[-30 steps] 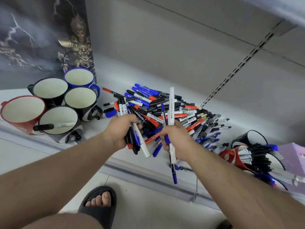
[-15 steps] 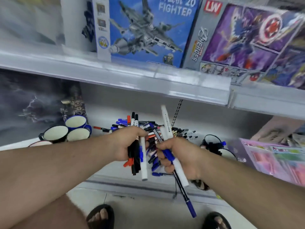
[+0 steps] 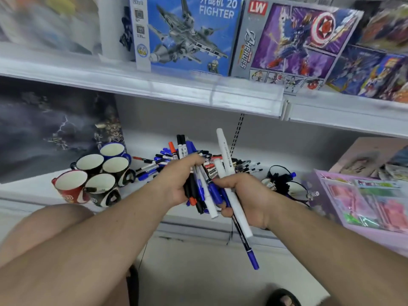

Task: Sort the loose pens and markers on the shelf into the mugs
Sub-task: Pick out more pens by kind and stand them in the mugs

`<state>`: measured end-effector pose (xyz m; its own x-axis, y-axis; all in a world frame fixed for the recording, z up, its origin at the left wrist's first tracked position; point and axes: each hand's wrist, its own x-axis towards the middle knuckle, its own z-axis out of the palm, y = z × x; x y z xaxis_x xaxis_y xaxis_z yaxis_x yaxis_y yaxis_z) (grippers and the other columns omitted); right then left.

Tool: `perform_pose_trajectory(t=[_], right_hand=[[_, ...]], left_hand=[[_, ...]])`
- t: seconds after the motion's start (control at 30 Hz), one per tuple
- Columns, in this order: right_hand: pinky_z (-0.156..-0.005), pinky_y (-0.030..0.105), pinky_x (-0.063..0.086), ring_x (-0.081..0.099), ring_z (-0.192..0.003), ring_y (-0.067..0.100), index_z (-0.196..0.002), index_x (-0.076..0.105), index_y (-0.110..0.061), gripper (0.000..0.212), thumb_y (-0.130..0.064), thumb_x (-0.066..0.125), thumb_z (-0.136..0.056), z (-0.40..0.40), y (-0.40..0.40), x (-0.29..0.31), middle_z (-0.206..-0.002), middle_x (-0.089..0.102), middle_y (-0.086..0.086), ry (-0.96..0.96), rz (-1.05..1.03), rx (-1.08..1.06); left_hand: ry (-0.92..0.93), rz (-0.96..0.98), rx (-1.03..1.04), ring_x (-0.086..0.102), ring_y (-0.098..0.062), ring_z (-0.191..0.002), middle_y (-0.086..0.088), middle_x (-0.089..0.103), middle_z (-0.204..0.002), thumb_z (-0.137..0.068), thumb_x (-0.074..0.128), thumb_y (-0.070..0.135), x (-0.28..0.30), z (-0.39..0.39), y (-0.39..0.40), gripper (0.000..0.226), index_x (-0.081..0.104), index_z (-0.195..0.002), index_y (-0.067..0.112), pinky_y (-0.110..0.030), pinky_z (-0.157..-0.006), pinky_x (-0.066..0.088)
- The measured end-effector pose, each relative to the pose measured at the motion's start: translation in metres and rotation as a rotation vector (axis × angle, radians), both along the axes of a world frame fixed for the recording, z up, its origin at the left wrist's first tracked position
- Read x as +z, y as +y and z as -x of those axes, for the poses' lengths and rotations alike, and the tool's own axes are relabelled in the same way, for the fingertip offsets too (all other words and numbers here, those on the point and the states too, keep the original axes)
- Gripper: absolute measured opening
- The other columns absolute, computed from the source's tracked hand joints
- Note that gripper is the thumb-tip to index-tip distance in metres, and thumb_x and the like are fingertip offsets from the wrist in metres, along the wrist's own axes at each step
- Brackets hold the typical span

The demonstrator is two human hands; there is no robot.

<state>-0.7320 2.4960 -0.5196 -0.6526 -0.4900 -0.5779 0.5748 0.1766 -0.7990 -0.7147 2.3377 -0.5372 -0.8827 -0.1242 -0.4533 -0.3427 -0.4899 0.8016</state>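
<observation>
My left hand grips a bundle of pens and markers with black, blue, red and white caps, held upright in front of the shelf. My right hand holds a long white marker and a black pen with a blue cap, right beside the left bundle. Behind both hands a heap of loose pens lies on the shelf. Several empty mugs stand at the left: a red one, black ones and a blue one.
Two more mugs stuffed with black and blue pens stand right of the heap. A pink toy box juts out at the right. An upper shelf with toy boxes overhangs. My knee is at lower left.
The view has tilted up and back, bringing the upper shelf into sight. Both hands have come away from the heap toward me and closer together, still holding their pens.
</observation>
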Motion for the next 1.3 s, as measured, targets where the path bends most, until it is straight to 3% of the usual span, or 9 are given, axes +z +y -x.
perform_pose_trajectory(t=[0.07, 0.23, 0.37, 0.7, 0.83, 0.93, 1.07, 1.2, 1.3], right_hand=[[-0.043, 0.024, 0.027, 0.037, -0.052, 0.016, -0.087, 0.053, -0.008, 0.007, -0.009, 0.05, -0.093, 0.004, 0.004, -0.001, -0.066, 0.05, 0.008, -0.032, 0.05, -0.126], [-0.045, 0.026, 0.032, 0.038, -0.051, 0.017, -0.083, 0.05, -0.008, 0.009, -0.005, 0.047, -0.09, 0.015, 0.006, -0.009, -0.062, 0.048, 0.006, -0.127, 0.228, -0.511], [-0.051, 0.027, 0.036, 0.042, -0.051, 0.016, -0.073, 0.054, -0.009, 0.018, -0.005, 0.05, -0.09, 0.012, -0.003, -0.01, -0.06, 0.053, 0.004, -0.091, 0.162, -0.641], [-0.08, 0.041, 0.051, 0.059, -0.086, 0.025, -0.073, 0.063, -0.004, 0.021, -0.004, 0.052, -0.091, 0.016, -0.009, -0.011, -0.087, 0.067, 0.011, -0.063, 0.243, -0.676], [-0.081, 0.044, 0.056, 0.064, -0.104, 0.028, -0.105, 0.07, 0.005, 0.026, -0.01, 0.054, -0.09, 0.021, -0.009, -0.01, -0.117, 0.068, 0.015, -0.074, 0.255, -0.626], [-0.073, 0.041, 0.059, 0.067, -0.098, 0.029, -0.118, 0.065, 0.003, 0.032, -0.016, 0.053, -0.096, 0.024, -0.009, -0.01, -0.117, 0.067, 0.013, -0.089, 0.273, -0.629], [-0.088, 0.05, 0.056, 0.066, -0.111, 0.032, -0.122, 0.062, -0.001, 0.033, -0.02, 0.055, -0.096, 0.026, -0.012, -0.012, -0.12, 0.069, 0.012, -0.105, 0.259, -0.645], [-0.094, 0.051, 0.052, 0.065, -0.101, 0.031, -0.106, 0.06, -0.001, 0.021, -0.019, 0.052, -0.1, 0.025, -0.014, -0.006, -0.11, 0.067, 0.013, -0.126, 0.283, -0.635], [-0.096, 0.053, 0.05, 0.064, -0.109, 0.034, -0.111, 0.057, -0.002, 0.02, -0.014, 0.044, -0.103, 0.028, -0.01, -0.005, -0.115, 0.068, 0.019, -0.09, 0.286, -0.641]], left_hand=[[0.0, 0.054, -0.036, 0.06, -0.023, -0.049, -0.011, 0.063, -0.063, -0.087, 0.058, 0.008, 0.001, 0.001, -0.003, 0.009, 0.06, -0.079, 0.005, -0.03, -0.05, 0.052], [-0.067, 0.118, -0.274, 0.068, -0.023, -0.064, -0.014, 0.071, -0.075, -0.087, 0.057, -0.001, -0.009, -0.011, 0.026, 0.012, 0.068, -0.083, 0.003, -0.034, -0.069, 0.057], [-0.105, 0.096, -0.326, 0.067, -0.025, -0.064, -0.016, 0.069, -0.078, -0.085, 0.059, 0.001, -0.023, -0.017, 0.047, 0.016, 0.073, -0.091, 0.005, -0.032, -0.061, 0.056], [-0.198, 0.091, -0.324, 0.053, -0.019, -0.049, -0.008, 0.056, -0.059, -0.083, 0.059, 0.001, -0.017, -0.016, 0.041, 0.008, 0.065, -0.08, 0.005, -0.028, -0.049, 0.052], [-0.167, 0.125, -0.25, 0.05, -0.016, -0.039, -0.008, 0.052, -0.051, -0.082, 0.058, -0.003, -0.015, -0.013, 0.042, 0.011, 0.063, -0.074, 0.002, -0.023, -0.042, 0.047], [-0.123, 0.153, -0.21, 0.056, -0.02, -0.045, -0.011, 0.057, -0.057, -0.079, 0.061, -0.005, -0.018, -0.01, 0.043, 0.01, 0.068, -0.075, 0.001, -0.029, -0.048, 0.051], [-0.065, 0.171, -0.209, 0.061, -0.017, -0.05, -0.007, 0.063, -0.06, -0.084, 0.067, -0.001, -0.023, -0.009, 0.046, 0.015, 0.071, -0.073, 0.009, -0.028, -0.053, 0.051], [-0.049, 0.178, -0.163, 0.059, -0.015, -0.048, -0.005, 0.063, -0.056, -0.084, 0.068, -0.003, -0.025, -0.007, 0.047, 0.017, 0.07, -0.072, 0.009, -0.027, -0.051, 0.051], [-0.055, 0.144, -0.022, 0.066, -0.024, -0.062, -0.016, 0.067, -0.076, -0.08, 0.073, -0.002, -0.02, 0.0, 0.036, 0.008, 0.07, -0.086, 0.002, -0.037, -0.061, 0.059]])
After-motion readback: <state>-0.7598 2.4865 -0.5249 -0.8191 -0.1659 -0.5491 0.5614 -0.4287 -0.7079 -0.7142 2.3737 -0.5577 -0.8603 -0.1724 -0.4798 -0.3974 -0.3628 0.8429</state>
